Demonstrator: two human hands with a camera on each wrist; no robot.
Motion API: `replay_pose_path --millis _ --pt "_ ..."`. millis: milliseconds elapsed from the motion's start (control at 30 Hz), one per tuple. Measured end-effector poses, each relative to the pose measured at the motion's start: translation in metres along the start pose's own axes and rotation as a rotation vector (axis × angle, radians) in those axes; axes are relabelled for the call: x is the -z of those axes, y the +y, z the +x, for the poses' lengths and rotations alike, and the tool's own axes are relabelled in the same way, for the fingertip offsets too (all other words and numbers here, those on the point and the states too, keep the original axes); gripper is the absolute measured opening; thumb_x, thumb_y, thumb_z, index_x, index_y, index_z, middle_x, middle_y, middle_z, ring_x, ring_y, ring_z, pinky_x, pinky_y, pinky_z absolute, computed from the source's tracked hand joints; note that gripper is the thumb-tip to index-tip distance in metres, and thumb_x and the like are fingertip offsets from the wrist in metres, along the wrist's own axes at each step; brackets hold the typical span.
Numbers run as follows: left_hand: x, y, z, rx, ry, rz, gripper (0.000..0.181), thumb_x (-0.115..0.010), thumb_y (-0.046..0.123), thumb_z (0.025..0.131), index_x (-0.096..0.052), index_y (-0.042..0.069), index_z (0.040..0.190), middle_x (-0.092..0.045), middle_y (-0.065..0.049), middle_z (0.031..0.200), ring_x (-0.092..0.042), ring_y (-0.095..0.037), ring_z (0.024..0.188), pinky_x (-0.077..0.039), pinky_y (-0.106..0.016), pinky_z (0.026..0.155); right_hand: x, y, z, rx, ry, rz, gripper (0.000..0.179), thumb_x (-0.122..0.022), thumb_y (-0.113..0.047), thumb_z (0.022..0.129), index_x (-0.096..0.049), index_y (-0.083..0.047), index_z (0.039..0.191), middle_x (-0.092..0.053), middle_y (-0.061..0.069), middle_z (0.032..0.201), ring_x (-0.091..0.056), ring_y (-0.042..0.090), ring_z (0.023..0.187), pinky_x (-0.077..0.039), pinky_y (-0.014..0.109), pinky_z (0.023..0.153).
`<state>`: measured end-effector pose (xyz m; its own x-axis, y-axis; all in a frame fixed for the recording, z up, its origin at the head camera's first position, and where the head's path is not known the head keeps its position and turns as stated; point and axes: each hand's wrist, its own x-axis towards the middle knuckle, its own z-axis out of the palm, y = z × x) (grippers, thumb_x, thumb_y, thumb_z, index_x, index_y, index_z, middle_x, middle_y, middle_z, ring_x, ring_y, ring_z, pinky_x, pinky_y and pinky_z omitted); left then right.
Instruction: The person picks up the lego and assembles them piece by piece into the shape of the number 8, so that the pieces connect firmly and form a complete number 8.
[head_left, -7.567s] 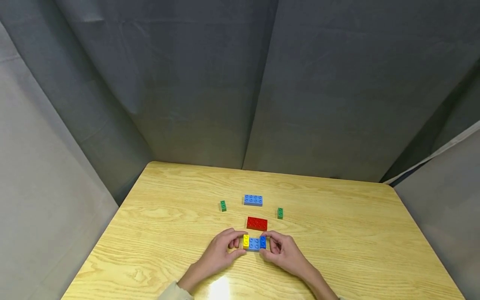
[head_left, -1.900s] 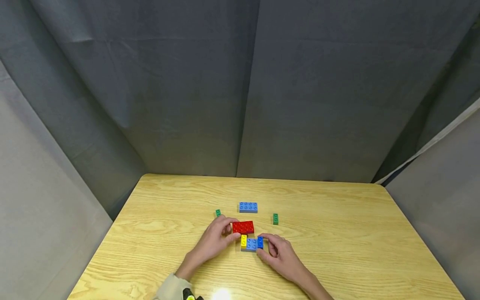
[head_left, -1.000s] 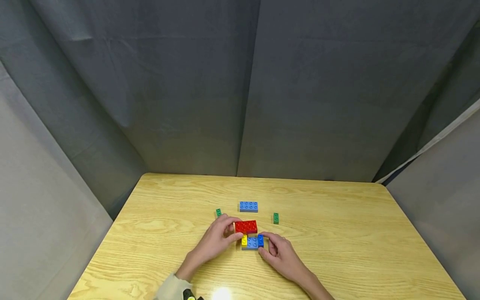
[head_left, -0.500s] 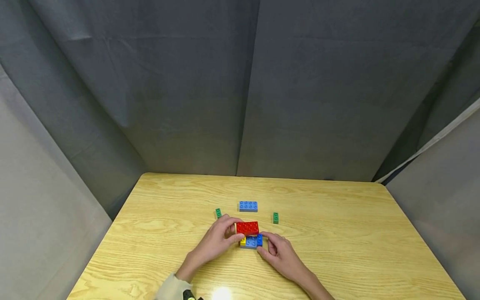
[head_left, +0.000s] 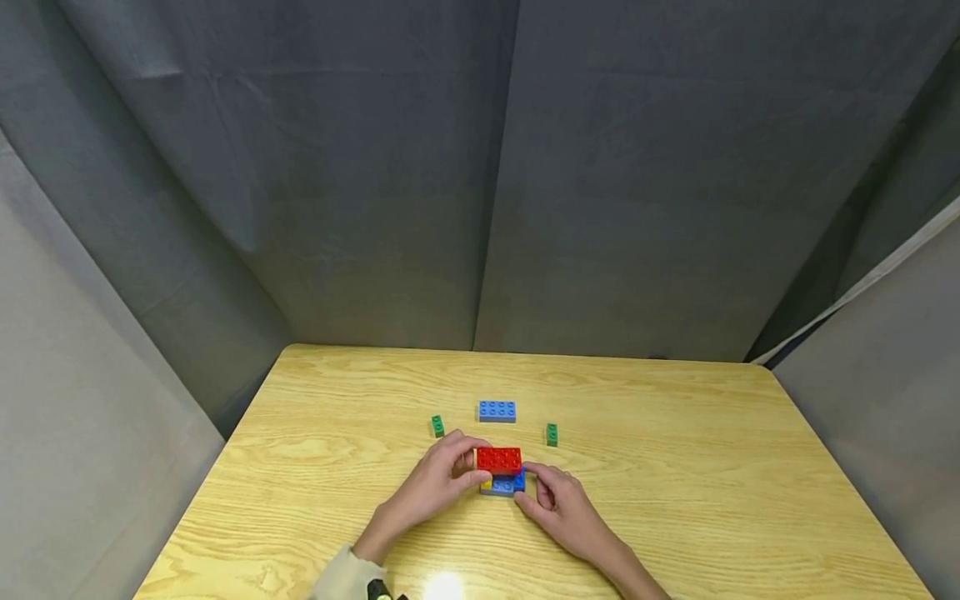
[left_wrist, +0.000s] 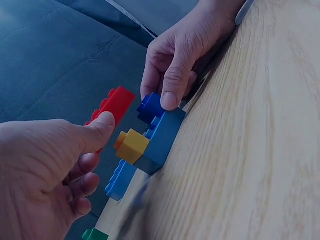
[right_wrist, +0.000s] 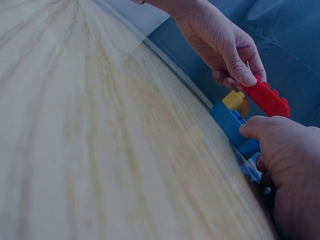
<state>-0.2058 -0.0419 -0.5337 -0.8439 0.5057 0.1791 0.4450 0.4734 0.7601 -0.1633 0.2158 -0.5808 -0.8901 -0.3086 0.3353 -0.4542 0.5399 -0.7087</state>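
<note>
Pinching red eight-stud brick (head_left: 498, 460) between thumb and fingers of left hand (head_left: 435, 479), studs up, just above light-blue base brick (left_wrist: 162, 142). Leaving a visible gap over yellow brick (left_wrist: 132, 146), so not seated yet. Gripping dark-blue brick (left_wrist: 149, 107) at base brick's right end with thumb and fingers of right hand (head_left: 566, 508); probably steadying the build on the counter (head_left: 675, 467). Looks about midway. Done: mounted yellow brick on base brick's left end, dark-blue brick on its right. Left, judging by the pose: seating red brick. Also loose, beyond base brick: far light-blue eight-stud brick (head_left: 497, 412) straight behind, left green two-stud brick (head_left: 438, 426) and right green two-stud brick (head_left: 552, 434) off to either side. Can't tell about any use for these.
</note>
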Motion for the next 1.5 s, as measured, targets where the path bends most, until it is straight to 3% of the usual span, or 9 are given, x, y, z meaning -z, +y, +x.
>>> replay_pose_path --millis 233,933,1500 --pt "-0.0017 -0.0006 -0.0006 -0.004 -0.018 -0.015 0.04 -0.077 0.035 0.095 -0.07 0.021 0.131 -0.057 0.005 0.099 -0.047 -0.015 0.084 -0.038 -0.024 0.07 -0.001 0.0012 0.0012 0.025 0.005 0.018 0.039 -0.077 -0.023 0.097 -0.068 -0.007 0.132 -0.044 -0.015 0.069 -0.037 -0.003 0.06 -0.038 0.022 0.058" --pt "-0.0027 -0.0031 0.0025 -0.026 -0.025 -0.038 0.04 -0.081 0.032 0.091 -0.073 0.02 0.128 -0.06 -0.002 0.093 -0.047 -0.013 0.08 -0.038 -0.023 0.069 0.0033 -0.0001 0.0024 -0.019 -0.019 0.0 0.042 -0.077 -0.028 0.098 -0.067 -0.009 0.135 -0.047 -0.015 0.069 -0.039 -0.001 0.06 -0.038 0.022 0.06" --pt "-0.0094 -0.0027 0.0013 0.007 -0.029 -0.081 0.041 -0.081 0.028 0.091 -0.073 0.015 0.13 -0.056 0.006 0.087 -0.048 -0.008 0.075 -0.04 -0.019 0.064 0.0007 0.0007 0.0005 -0.042 -0.018 0.0 0.048 -0.076 -0.03 0.098 -0.067 -0.001 0.135 -0.045 -0.016 0.07 -0.039 -0.001 0.061 -0.036 0.021 0.058"
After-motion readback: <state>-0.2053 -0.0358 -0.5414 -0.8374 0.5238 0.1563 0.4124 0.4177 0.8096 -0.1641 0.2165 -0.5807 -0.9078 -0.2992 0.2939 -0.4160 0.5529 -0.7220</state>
